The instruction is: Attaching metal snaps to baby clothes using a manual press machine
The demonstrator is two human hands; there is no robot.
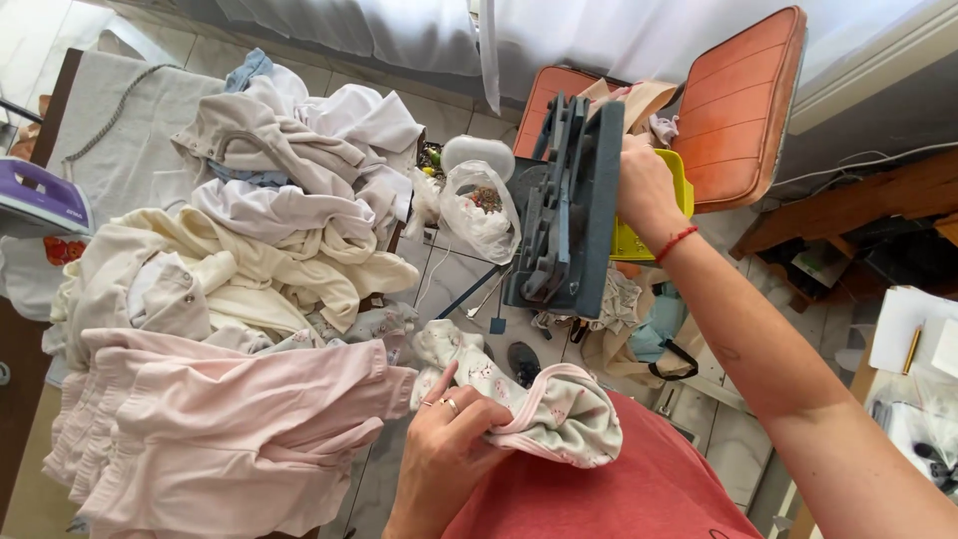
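A red shirt (639, 494) fills the bottom edge, closest to the camera, and just above it the left hand (449, 449) has its grip clamped on a small printed baby garment (544, 409) with pink trim. The garment is bunched in the fingers and spills to the right of the hand, over the red shirt. Beyond the garment stands a grey press tool (569, 215), upright on its frame. The right hand (647, 185) is on the tool's right side with its grip closed on the top of it, a red string bracelet (676, 243) at the wrist; a yellow container (639, 240) shows just behind that hand.

Left of the tool, a heap of pale clothes (249, 250) covers the worktop, with folded pink clothes (210, 429) at its near end reaching almost to the left hand. A tied plastic bag (481, 205) sits just left of the tool. Between the clothes heap and the tool only a narrow strip of tiled floor (449, 284) is open. An orange chair (733, 105) stands right behind the tool.
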